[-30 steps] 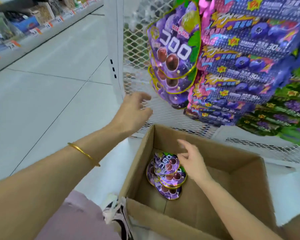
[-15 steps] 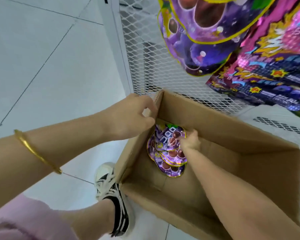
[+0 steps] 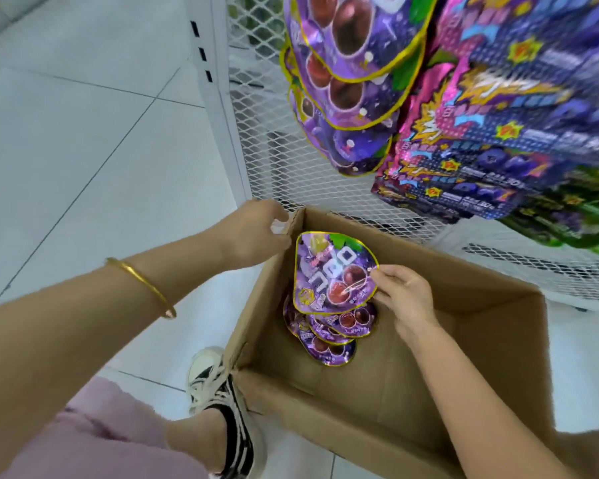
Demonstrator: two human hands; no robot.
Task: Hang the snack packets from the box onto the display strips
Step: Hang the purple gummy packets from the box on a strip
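Here the pick-up step is in hand: the right hand [image 3: 403, 299] pinches the edge of a purple fan-shaped foil snack packet [image 3: 332, 271], held just above the remaining purple packets [image 3: 329, 330] in the brown cardboard box [image 3: 429, 392]. The left hand [image 3: 256, 233] grips the box's corner rim. Next, I judge, the packet must go up beside the hanging purple packets [image 3: 353, 81] and be hooked on.

This is a shop aisle: bright snack packets [image 3: 353, 81] hang in overlapping columns on a white mesh display rack [image 3: 256, 133], above a pale tiled floor [image 3: 83, 133] and an open cardboard stock box [image 3: 464, 305].
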